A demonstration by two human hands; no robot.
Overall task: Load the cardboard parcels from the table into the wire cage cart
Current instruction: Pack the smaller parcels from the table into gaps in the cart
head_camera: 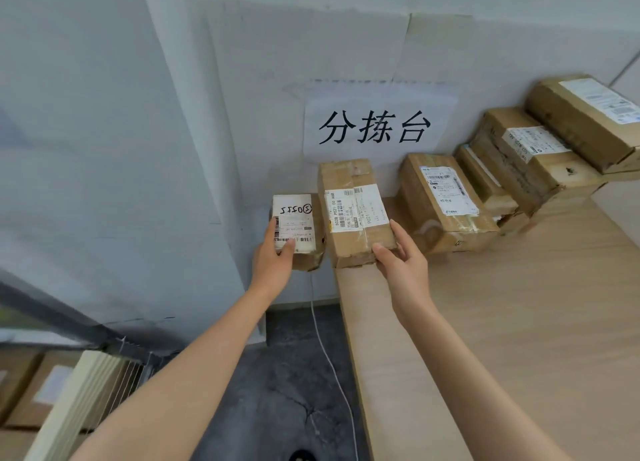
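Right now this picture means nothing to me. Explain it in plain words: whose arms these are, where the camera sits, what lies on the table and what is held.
There is no machine: these are a person's bare arms, seen by a camera worn on the head, looking forward and down. The left hand grips a small parcel with a handwritten label, held past the left edge of the wooden table. The right hand grips the near end of a longer parcel at the table's corner. More parcels stand in a row along the wall. The wire cage cart, bottom left, holds boxes.
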